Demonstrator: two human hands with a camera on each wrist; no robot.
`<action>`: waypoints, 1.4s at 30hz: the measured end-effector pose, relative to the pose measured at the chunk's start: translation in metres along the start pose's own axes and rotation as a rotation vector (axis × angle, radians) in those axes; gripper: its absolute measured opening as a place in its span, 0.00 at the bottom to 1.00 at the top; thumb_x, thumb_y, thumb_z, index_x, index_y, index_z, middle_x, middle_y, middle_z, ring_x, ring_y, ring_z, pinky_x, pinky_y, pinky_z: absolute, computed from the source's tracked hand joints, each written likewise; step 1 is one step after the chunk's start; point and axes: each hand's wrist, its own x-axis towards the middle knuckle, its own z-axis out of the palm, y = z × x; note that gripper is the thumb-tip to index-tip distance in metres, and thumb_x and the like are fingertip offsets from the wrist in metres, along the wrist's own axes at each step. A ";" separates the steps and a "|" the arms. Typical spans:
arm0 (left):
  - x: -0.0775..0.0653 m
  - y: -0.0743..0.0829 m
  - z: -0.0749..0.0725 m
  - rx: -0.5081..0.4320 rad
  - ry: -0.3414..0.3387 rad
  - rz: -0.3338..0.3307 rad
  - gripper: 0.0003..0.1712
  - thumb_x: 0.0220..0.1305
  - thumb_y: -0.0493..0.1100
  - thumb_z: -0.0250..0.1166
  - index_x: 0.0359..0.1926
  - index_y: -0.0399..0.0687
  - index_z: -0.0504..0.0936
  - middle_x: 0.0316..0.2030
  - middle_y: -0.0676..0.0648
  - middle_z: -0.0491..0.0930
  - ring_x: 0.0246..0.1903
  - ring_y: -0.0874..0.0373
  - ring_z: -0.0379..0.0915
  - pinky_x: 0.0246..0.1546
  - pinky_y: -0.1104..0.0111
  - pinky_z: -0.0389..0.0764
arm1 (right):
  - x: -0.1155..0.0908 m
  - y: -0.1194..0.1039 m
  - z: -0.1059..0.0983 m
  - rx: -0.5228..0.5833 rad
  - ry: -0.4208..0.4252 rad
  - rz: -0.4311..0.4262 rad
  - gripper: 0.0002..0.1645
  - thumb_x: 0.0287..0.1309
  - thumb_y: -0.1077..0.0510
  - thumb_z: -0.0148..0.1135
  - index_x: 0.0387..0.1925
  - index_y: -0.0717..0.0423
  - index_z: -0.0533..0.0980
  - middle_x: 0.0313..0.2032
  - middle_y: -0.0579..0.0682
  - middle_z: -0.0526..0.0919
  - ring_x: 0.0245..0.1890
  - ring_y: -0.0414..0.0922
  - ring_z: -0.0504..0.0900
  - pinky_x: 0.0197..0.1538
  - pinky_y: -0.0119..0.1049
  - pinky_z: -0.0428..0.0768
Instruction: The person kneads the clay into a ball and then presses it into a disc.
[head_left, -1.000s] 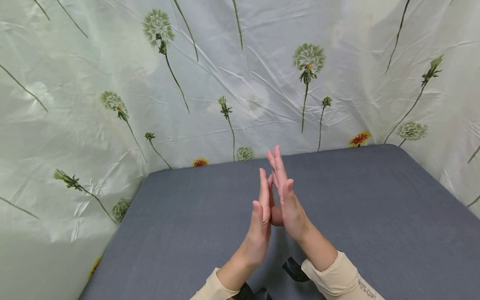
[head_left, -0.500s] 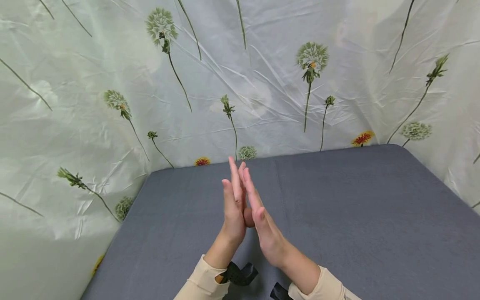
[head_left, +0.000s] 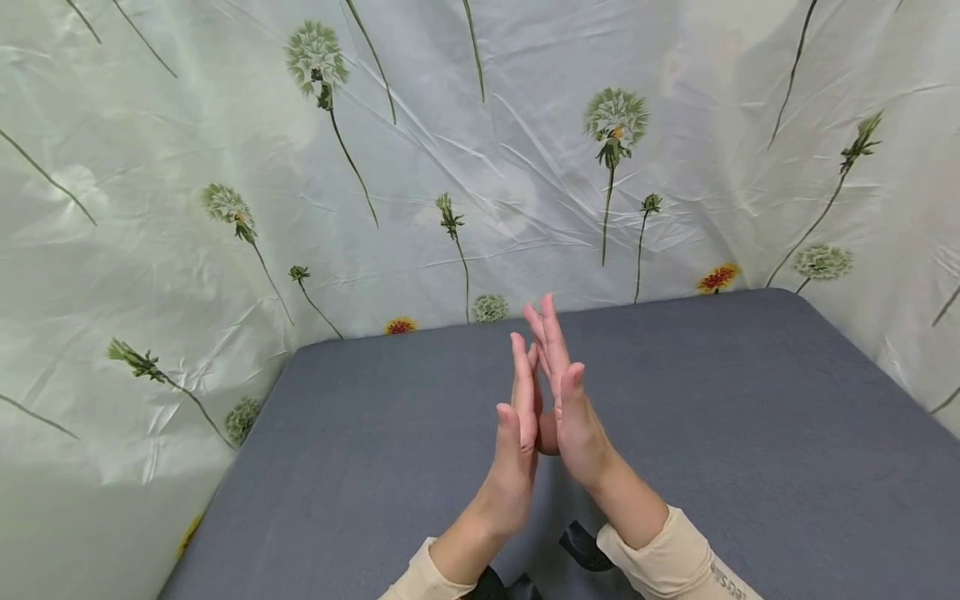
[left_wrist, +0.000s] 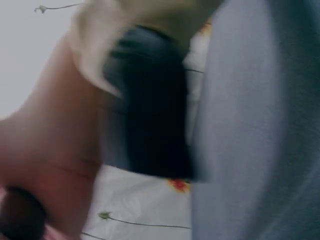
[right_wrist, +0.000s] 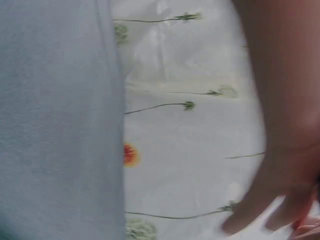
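A small brown ball (head_left: 548, 434) sits between my two palms, above the grey table; it could be clay or dough, its material cannot be told. My left hand (head_left: 516, 446) presses on it from the left with straight fingers and the thumb up. From the other side my right hand (head_left: 576, 417) lies flat against it, its fingertips reaching further forward than the left ones. Part of the ball is hidden behind the hands. In the left wrist view the dark ball (left_wrist: 21, 215) shows at the lower left corner. Blurred fingers (right_wrist: 255, 207) of the right hand appear in the right wrist view.
The grey table (head_left: 390, 433) extends around the hands. Behind and beside it hangs a pale sheet (head_left: 480, 150) printed with dandelions and other flowers. Black wrist mounts (head_left: 583, 546) stick out near the cream sleeves (head_left: 667, 550).
Half a second ago the left fingertips were further forward and both hands stood further left. Since then the hands have shifted right, the right sliding forward past the left, with the ball still between them.
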 end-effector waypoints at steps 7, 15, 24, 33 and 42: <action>0.004 0.013 -0.021 0.029 0.171 0.082 0.52 0.73 0.82 0.15 0.85 0.62 0.18 0.88 0.48 0.30 0.88 0.51 0.23 0.81 0.37 0.25 | -0.009 0.013 0.023 0.041 -0.093 0.072 0.49 0.78 0.23 0.13 0.88 0.40 0.30 0.88 0.47 0.32 0.88 0.53 0.33 0.84 0.62 0.34; 0.014 0.007 -0.046 -0.019 0.327 -0.007 0.53 0.71 0.86 0.19 0.85 0.70 0.20 0.88 0.51 0.36 0.88 0.50 0.27 0.85 0.42 0.32 | -0.021 0.003 0.047 0.040 -0.189 0.071 0.39 0.86 0.34 0.16 0.88 0.38 0.32 0.88 0.44 0.30 0.88 0.48 0.25 0.79 0.76 0.31; 0.009 -0.011 -0.005 -0.152 0.146 -0.054 0.44 0.80 0.75 0.18 0.86 0.67 0.22 0.87 0.58 0.28 0.87 0.53 0.27 0.85 0.43 0.34 | -0.006 -0.015 0.020 -0.169 -0.039 -0.098 0.43 0.84 0.30 0.18 0.89 0.42 0.37 0.88 0.45 0.43 0.88 0.45 0.42 0.86 0.42 0.42; -0.003 0.013 -0.001 -0.029 0.085 0.016 0.47 0.76 0.79 0.16 0.85 0.69 0.19 0.88 0.53 0.29 0.87 0.51 0.23 0.82 0.39 0.41 | -0.001 0.006 0.006 -0.073 -0.045 0.021 0.46 0.81 0.26 0.19 0.88 0.38 0.31 0.88 0.47 0.34 0.88 0.48 0.34 0.81 0.72 0.36; 0.009 0.017 -0.038 0.110 0.281 0.095 0.55 0.72 0.85 0.22 0.85 0.64 0.20 0.88 0.49 0.34 0.88 0.48 0.27 0.83 0.35 0.31 | -0.019 0.014 0.044 0.015 -0.154 0.031 0.39 0.87 0.37 0.20 0.88 0.40 0.31 0.88 0.47 0.32 0.85 0.33 0.47 0.80 0.73 0.49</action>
